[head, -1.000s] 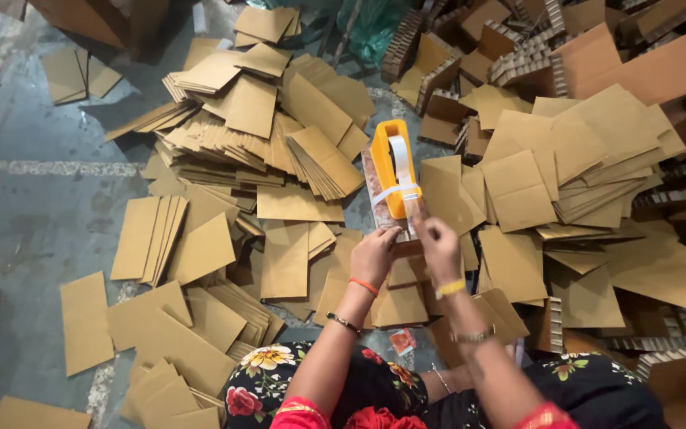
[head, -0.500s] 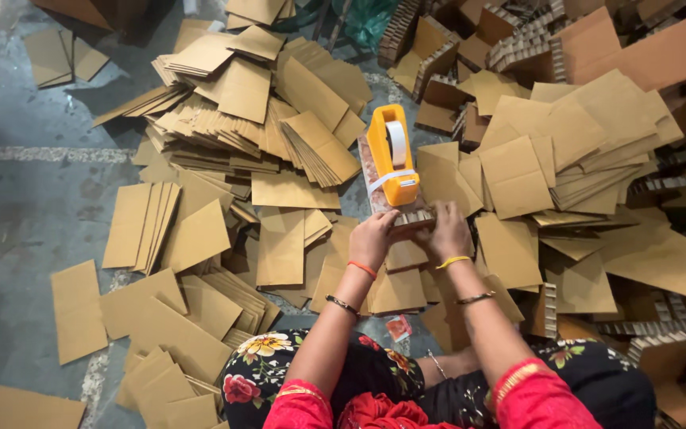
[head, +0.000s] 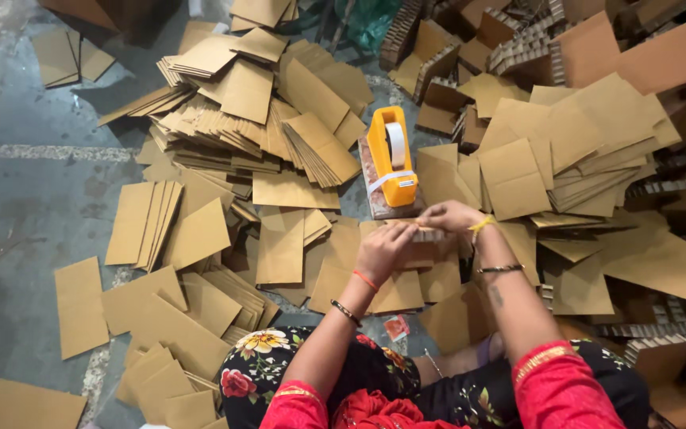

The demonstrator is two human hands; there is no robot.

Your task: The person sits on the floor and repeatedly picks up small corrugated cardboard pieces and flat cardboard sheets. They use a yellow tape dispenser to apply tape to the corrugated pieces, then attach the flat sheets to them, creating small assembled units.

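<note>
A yellow tape dispenser (head: 391,157) with a white roll stands on a patterned block on the floor, just beyond both hands. My left hand (head: 385,249) and my right hand (head: 452,214) together grip a small folded cardboard piece (head: 425,235) held between them, right below the dispenser's front end. The fingers of both hands press on the piece's upper edge. Flat brown cardboard sheets (head: 279,246) lie under and around the hands.
Stacks of cardboard sheets (head: 248,111) pile up at the back left, and more sheets (head: 573,151) at the right. Corrugated strips and boxes (head: 518,40) fill the back right. Bare grey concrete floor (head: 33,206) lies at the left. My flowered lap (head: 343,373) is below.
The view has shifted a little. Both hands have come down slightly from the dispenser with the cardboard piece and stay close together on it.
</note>
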